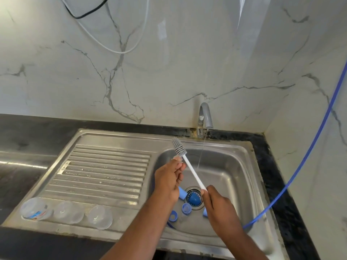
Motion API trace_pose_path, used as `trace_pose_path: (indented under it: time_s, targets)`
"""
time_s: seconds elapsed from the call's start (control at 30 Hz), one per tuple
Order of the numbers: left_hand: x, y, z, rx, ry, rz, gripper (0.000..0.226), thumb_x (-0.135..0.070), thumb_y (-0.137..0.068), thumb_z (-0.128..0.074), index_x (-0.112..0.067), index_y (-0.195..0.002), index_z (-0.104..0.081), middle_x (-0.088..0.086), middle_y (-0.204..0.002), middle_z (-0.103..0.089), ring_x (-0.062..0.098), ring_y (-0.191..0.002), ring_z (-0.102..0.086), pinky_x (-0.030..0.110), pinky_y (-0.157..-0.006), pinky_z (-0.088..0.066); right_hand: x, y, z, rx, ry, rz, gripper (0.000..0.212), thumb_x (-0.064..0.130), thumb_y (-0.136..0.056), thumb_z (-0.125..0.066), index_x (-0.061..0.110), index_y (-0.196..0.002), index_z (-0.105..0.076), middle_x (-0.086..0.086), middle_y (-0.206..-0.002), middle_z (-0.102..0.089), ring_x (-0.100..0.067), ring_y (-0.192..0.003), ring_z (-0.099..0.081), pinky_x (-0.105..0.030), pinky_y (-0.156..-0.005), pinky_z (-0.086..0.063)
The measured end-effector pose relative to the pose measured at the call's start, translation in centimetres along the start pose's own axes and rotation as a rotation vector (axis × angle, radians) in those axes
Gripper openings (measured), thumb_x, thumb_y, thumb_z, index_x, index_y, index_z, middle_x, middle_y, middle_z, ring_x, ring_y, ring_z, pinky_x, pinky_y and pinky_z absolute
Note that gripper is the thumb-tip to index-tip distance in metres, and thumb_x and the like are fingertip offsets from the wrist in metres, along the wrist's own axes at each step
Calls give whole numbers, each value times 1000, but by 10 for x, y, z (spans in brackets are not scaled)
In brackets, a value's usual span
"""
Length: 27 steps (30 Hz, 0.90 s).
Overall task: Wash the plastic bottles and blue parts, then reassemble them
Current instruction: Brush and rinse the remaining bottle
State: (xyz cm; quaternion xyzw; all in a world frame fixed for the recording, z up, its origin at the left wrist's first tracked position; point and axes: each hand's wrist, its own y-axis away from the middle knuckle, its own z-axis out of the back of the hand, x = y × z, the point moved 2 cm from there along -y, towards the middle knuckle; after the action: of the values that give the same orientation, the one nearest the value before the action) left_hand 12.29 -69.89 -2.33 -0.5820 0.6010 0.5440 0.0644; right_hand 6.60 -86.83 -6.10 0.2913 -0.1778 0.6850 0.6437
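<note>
Head view: right hand (216,201) gripped the low end of the bottle brush (191,171) by its white handle. Left hand (169,177) had fingers curled, pinching a small clear piece (177,159) just beside the grey bristle head; it was too blurred to identify. Both hands were over the sink basin (234,166), with the tap (205,117) running a thin stream.

Blue parts lay round the drain: a blue cone (193,198) on it, 2 ring caps (186,208) in front, and 2 more pieces half hidden under the hands. 3 plastic bottles (68,212) lay along the drainboard (105,171) front edge. The leftmost had a red-and-blue label (37,214), its writing unreadable. A blue hose (308,152) ran along the right wall towards the sink.
</note>
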Motion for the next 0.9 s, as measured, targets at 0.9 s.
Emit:
trace_pose_path:
  time_s: [0.9]
  targets:
    - [-31, -6, 31, 129, -1249, -1141, 8, -23, -95, -66, -16, -94, -71, -9, -93, -53, 7, -77, -59, 10, -69, -44, 10, 4, 16, 36, 42, -21, 35, 55, -104, -30, 33, -78, -38, 1, -67, -56, -18, -64, -56, -37, -59, -45]
